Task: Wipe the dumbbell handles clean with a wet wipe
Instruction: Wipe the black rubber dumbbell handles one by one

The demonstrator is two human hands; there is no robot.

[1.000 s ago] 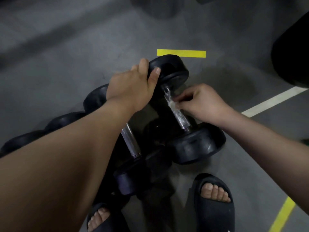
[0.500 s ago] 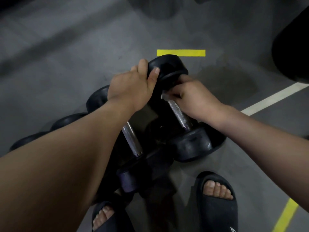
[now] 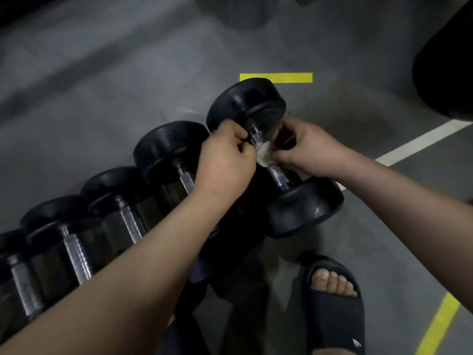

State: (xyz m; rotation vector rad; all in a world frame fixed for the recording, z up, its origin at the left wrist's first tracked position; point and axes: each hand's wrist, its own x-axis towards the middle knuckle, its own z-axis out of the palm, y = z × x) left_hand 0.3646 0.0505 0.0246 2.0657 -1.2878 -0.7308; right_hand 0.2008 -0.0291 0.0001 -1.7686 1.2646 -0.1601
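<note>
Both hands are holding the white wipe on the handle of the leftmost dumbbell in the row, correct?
Not quite. The head view shows the left hand and right hand holding the white wipe on the handle of the rightmost dumbbell, not the leftmost.

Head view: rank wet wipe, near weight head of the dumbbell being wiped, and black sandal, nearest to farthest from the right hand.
1. wet wipe, pinched in the right hand.
2. near weight head, just below the hand.
3. black sandal, lowest in view.
</note>
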